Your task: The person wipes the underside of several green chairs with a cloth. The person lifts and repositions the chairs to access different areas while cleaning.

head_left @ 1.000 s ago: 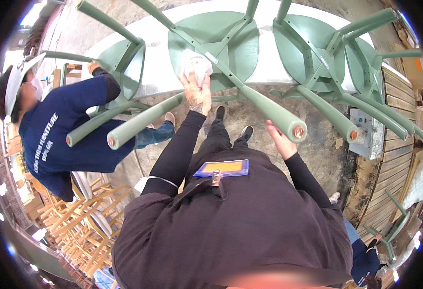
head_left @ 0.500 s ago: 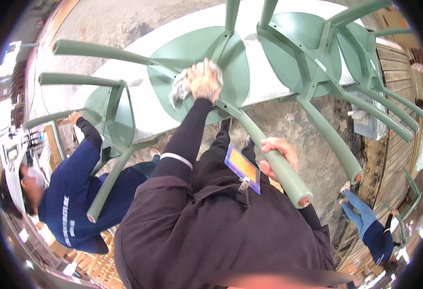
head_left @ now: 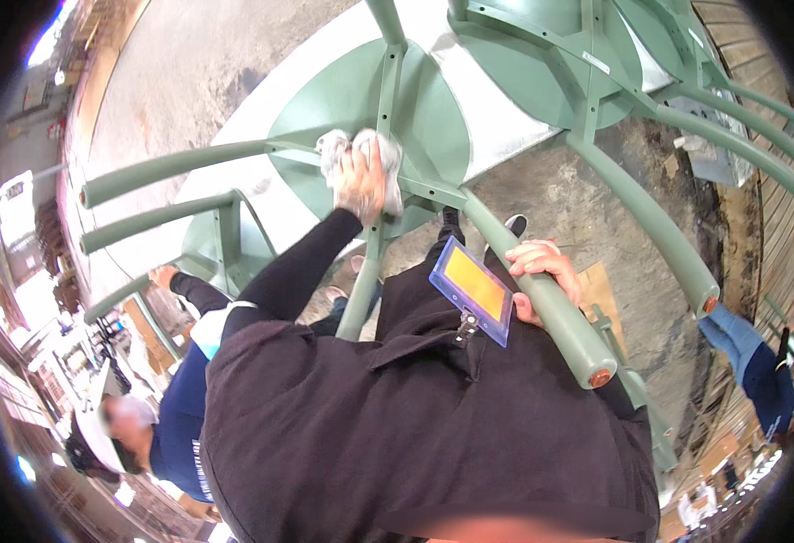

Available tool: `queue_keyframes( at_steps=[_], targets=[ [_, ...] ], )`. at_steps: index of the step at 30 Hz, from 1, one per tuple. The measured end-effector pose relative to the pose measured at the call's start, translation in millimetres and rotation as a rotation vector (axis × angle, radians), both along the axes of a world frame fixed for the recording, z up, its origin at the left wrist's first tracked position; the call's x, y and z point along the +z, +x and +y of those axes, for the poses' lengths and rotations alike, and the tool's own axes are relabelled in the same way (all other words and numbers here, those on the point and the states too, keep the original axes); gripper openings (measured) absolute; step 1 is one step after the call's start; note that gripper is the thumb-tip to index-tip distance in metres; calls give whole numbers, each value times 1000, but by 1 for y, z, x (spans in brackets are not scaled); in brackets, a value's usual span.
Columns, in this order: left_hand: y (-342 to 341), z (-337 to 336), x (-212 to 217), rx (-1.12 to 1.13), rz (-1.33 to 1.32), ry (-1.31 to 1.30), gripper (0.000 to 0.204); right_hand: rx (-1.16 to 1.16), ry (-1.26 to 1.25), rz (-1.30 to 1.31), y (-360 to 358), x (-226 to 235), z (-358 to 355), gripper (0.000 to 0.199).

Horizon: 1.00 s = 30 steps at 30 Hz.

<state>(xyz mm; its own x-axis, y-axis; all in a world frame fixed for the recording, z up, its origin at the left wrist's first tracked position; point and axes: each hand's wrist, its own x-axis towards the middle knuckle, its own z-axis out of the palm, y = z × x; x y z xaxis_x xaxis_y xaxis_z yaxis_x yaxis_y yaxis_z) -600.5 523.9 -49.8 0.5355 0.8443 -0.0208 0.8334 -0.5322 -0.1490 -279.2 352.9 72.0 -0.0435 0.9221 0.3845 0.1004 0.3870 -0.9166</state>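
In front of me a green stool (head_left: 428,113) lies upside down, its rounded seat on a white-covered table and its legs pointing up and outward. My left hand (head_left: 359,185) is closed over a crumpled light-grey rag (head_left: 332,149), pressing it against the leg braces at the stool's underside. Around the near right leg (head_left: 560,326) of the same stool, my right hand (head_left: 546,271) is wrapped, the fingers over its top and the thumb below. Another leg (head_left: 180,167) sticks out to the left of the rag.
More upturned green stools (head_left: 542,54) stand along the white table (head_left: 505,149) to the right. At left, a person in a white cap (head_left: 98,425) reaches to another green stool (head_left: 225,235). Far right, another person in blue (head_left: 763,371) stands. An orange badge (head_left: 474,285) hangs at my chest.
My view has shifted, so the stools appear turned. My left hand and the rag have moved slightly nearer along the stool's braces. My right hand still grips the leg.
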Motion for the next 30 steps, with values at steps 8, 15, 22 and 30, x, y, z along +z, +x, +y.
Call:
queue_keyframes(
  at_steps=[8,15,22,30],
  targets=[
    [86,137,-17,407,-225,-18,68,-14,0,19,0,9,3,38],
    [40,127,-38,141,-111,-27,73,-25,-7,81,0,8,3,37],
    [52,91,-15,354,-67,-260,74,-24,48,30,0,-4,5,38],
    [77,153,-41,256,-189,255,68,17,50,141,-1,2,4,38]
  ],
)
